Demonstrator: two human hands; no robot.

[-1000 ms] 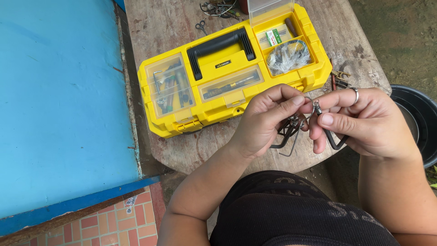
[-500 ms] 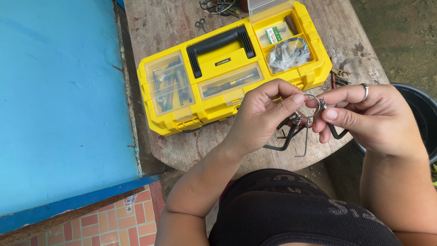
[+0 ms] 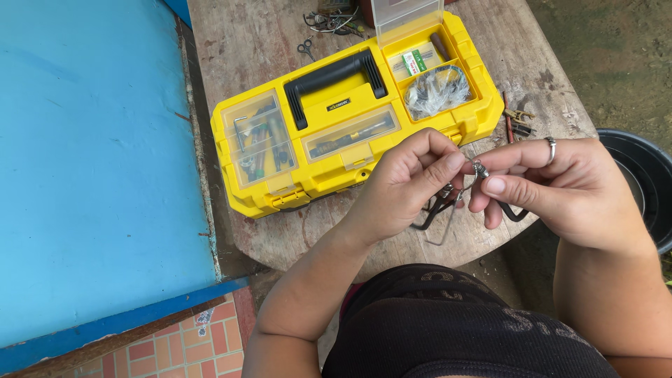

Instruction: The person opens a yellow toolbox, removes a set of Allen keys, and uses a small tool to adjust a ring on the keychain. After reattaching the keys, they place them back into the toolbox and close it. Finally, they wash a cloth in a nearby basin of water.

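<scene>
My left hand (image 3: pixel 407 180) and my right hand (image 3: pixel 560 189) meet over the near edge of a worn wooden table (image 3: pixel 245 42). Together they pinch a small metal ring (image 3: pixel 479 170) between thumbs and fingertips. Several dark bent hex keys (image 3: pixel 437 210) dangle from the ring below my fingers. My right hand wears a ring on one finger. Just beyond my hands lies a yellow toolbox (image 3: pixel 336 119) with a black handle (image 3: pixel 334 75); its right lid compartment stands open, with a clear plastic bag (image 3: pixel 437 91) inside.
A blue panel (image 3: pixel 91 154) fills the left side, with reddish tiles (image 3: pixel 168 346) below it. A black bucket (image 3: pixel 644 175) stands at the right. Small scissors (image 3: pixel 305 48) and tangled wire (image 3: pixel 329 19) lie at the table's far end. Loose small tools (image 3: pixel 516 120) lie right of the toolbox.
Both hands have lifted slightly with the ring of keys, and my fingers have shifted their pinch on the ring. The toolbox has stayed put.
</scene>
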